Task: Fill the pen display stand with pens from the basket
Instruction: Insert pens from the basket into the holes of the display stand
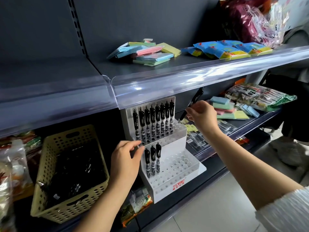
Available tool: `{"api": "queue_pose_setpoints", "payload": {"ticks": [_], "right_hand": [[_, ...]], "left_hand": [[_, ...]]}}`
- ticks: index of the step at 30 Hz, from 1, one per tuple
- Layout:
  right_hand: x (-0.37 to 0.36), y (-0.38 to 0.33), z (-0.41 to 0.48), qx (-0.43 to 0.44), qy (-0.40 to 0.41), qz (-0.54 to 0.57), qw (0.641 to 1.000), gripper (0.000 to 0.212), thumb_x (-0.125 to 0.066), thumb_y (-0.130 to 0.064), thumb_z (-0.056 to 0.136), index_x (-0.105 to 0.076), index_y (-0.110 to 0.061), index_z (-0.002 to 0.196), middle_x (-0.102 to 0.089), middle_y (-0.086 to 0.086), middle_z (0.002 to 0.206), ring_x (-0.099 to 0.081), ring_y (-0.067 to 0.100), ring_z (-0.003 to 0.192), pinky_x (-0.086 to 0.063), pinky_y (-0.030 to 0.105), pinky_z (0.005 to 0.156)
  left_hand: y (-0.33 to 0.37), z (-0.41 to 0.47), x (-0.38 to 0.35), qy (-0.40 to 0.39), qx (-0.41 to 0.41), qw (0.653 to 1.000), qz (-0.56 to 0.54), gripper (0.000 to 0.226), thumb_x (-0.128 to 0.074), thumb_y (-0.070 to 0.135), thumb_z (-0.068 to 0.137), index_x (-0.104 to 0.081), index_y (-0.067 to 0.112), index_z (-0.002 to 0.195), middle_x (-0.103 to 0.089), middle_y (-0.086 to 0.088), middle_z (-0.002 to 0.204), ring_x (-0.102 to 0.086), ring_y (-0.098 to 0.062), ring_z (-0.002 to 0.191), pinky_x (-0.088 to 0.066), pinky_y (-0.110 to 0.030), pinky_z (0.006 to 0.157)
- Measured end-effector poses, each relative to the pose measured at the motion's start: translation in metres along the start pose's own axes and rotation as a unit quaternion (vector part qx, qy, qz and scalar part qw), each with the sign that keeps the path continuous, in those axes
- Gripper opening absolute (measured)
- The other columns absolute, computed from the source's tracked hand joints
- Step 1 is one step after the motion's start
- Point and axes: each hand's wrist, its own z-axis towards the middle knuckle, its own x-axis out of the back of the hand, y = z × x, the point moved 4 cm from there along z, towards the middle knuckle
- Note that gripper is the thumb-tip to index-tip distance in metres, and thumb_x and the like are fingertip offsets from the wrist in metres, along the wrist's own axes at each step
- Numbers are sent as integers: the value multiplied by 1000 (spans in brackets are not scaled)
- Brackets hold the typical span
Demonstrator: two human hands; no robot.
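R hand pinches pen tip-down over stand top tier; L hand grips stand edge.

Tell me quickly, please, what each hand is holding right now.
Left hand: closed, gripping the left edge of the pen display stand.
Right hand: closed, pinching a black pen.

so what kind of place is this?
Probably a small shop's stationery aisle: a clear price strip along the shelf edge, a part-filled branded pen display stand, and wrapped sticky-note packs laid out for sale.
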Motion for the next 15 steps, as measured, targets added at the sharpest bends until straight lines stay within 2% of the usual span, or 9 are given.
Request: {"api": "queue_pose_setpoints", "payload": {"ticks": [4,7,9,12,15], "right_hand": [[-12,-6,8,52,11,-77,996,14,-67,-19,85,-55,-13,88,-68,1,87,-65,24,83,-53,42,78],[-21,-1,14,56,-10,-90,994,10,-65,-19,86,-56,-15,85,-70,5,88,-65,26,81,-53,43,76],[-27,1,16,62,-24,-106,992,6,-62,-19,88,-58,-14,87,-70,9,89,-65,29,80,-53,45,76],[-35,2,15,76,-45,-146,985,14,-56,-20,91,-63,-7,89,-72,13,86,-66,31,81,-53,43,75],[-40,5,13,83,-60,-168,980,15,-61,-19,88,-69,-8,87,-72,13,84,-66,29,81,-53,38,76]], "left_hand": [[-2,4,-1,3,-38,999,37,17,-69,17,83,-74,13,98,-61,6,94,-54,-3,82,-37,-6,72],[-4,5,0,2,-56,997,50,16,-71,16,81,-75,13,97,-62,7,91,-55,-1,79,-36,-5,69],[-4,6,0,3,-62,997,55,16,-72,17,81,-75,13,96,-62,7,90,-55,-1,79,-36,-4,69],[-5,6,0,5,-59,997,52,16,-71,18,82,-75,14,96,-62,9,90,-53,3,78,-36,-3,68],[-6,6,-1,6,-58,997,48,16,-70,18,82,-75,14,97,-60,10,90,-52,7,78,-37,-1,68]]}}
